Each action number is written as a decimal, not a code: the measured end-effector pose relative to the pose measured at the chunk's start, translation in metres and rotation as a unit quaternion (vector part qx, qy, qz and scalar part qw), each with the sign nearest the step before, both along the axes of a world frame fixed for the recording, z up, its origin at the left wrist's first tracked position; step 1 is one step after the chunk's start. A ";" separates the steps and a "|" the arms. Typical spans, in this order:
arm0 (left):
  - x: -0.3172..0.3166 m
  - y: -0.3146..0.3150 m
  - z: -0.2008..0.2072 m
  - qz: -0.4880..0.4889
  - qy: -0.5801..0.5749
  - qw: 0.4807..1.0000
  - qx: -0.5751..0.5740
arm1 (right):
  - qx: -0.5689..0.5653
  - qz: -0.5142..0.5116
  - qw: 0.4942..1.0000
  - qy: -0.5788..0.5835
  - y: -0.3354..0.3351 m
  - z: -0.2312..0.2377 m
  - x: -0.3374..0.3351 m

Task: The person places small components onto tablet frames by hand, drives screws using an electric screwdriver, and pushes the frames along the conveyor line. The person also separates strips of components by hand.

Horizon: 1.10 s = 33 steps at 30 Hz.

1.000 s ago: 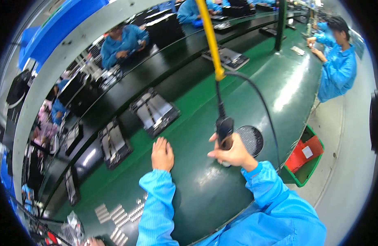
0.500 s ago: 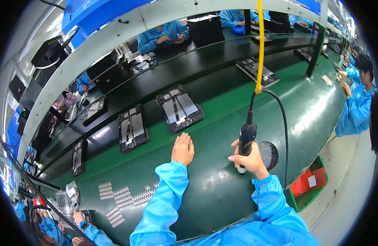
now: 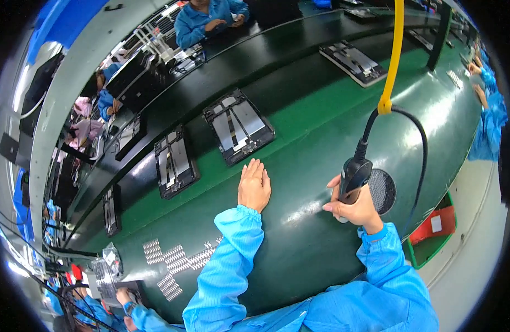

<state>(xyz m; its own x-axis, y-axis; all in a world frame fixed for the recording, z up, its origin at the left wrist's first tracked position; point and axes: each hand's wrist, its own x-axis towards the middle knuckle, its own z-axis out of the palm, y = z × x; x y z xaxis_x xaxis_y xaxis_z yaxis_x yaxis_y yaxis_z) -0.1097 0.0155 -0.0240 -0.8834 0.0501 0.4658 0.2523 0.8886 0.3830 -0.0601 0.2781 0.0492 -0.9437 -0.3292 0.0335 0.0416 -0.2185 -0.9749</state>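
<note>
My left hand (image 3: 254,188) lies palm down on the green bench, its fingers stretched out and together, holding nothing. Just beyond its fingertips rests an opened tablet (image 3: 238,127) with its silver inner parts showing. My right hand (image 3: 360,210) is wrapped round a black corded electric screwdriver (image 3: 357,172), which is held nearly upright with its lower end hidden by my fingers. The cord rises to a yellow hanger strap (image 3: 394,55) above. Right beside that hand is a round black dish (image 3: 384,188) with a textured inside.
More opened tablets (image 3: 176,161) lie along the far side of the bench. Strips of small metal parts (image 3: 177,260) are left of my left forearm. A green bin (image 3: 426,250) holding something red stands beyond the right edge. Co-workers (image 3: 206,22) sit opposite and at both sides.
The view has tilted and shifted, so the bench appears moved in the picture. My left hand is still flat and my right hand still grips the screwdriver beside the dish.
</note>
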 end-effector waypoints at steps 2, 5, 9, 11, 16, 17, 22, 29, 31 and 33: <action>-0.002 0.001 0.000 0.002 -0.004 1.000 -0.002 | -0.008 0.001 1.000 -0.004 0.001 -0.001 -0.001; -0.008 -0.009 0.003 -0.041 0.088 0.994 -0.059 | -0.019 -0.011 1.000 0.007 0.006 -0.002 0.000; -0.036 -0.057 0.036 0.057 -0.066 0.972 -0.220 | -0.033 -0.013 0.999 0.001 0.006 -0.003 0.001; -0.056 -0.075 0.045 0.071 -0.144 0.951 -0.266 | -0.024 -0.015 1.000 0.009 0.009 0.001 0.003; -0.100 -0.105 0.068 -0.021 -0.253 0.941 -0.223 | -0.018 -0.032 0.998 0.051 0.006 -0.008 0.002; -0.107 -0.118 0.070 -0.057 -0.250 0.948 -0.189 | -0.012 -0.027 0.998 0.054 0.007 -0.012 0.001; -0.104 -0.109 0.085 -0.058 -0.259 0.945 -0.193 | -0.020 -0.005 0.998 0.055 0.009 -0.002 0.002; -0.080 -0.096 0.045 0.037 -0.049 0.966 -0.250 | 0.003 -0.004 0.994 0.113 0.012 -0.005 0.006; -0.079 -0.083 0.058 0.133 -0.029 0.968 -0.210 | -0.011 -0.007 0.995 0.104 0.012 -0.005 0.006; -0.063 -0.065 0.075 0.119 0.033 0.968 -0.219 | -0.056 -0.009 0.994 0.089 0.012 0.002 0.006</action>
